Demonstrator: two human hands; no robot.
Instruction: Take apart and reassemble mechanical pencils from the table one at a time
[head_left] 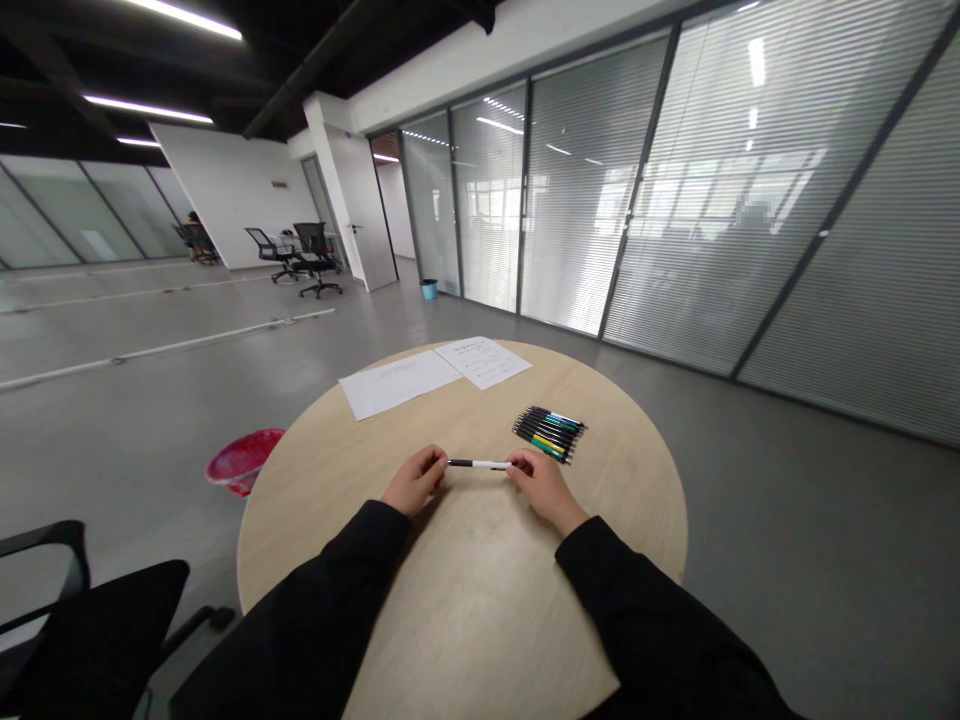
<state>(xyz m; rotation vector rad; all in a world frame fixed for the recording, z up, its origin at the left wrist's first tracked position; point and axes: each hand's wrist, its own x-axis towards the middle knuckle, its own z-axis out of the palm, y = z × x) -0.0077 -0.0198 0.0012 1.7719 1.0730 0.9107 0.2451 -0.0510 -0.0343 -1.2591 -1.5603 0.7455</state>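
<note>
Round pale wood-grain table (465,590), a person seen by two black-sleeved arms reaching in from the near edge. Slim black-and-white pen (484,464) lies level between the hands, crosswise, near the table's middle. Left hand (414,484) pinches its dark end; right hand (547,490) pinches the other end, fingertips closed there too. Both grips look light. Whether the barrel touches the wood or hangs just over it, I cannot tell.

Just beyond the right hand: a slanted row of slim dark pens with teal, green and yellow parts (550,434), packed side by side. The held pen is apart from them. Farther off, two white printed paper sheets (397,385) at the far rim.

Step in hand, my reading: a two-handed hold, steadying or handling one pen. Any move from here calls for one hand to ease off while the other keeps the barrel level, clear of the row.
</note>
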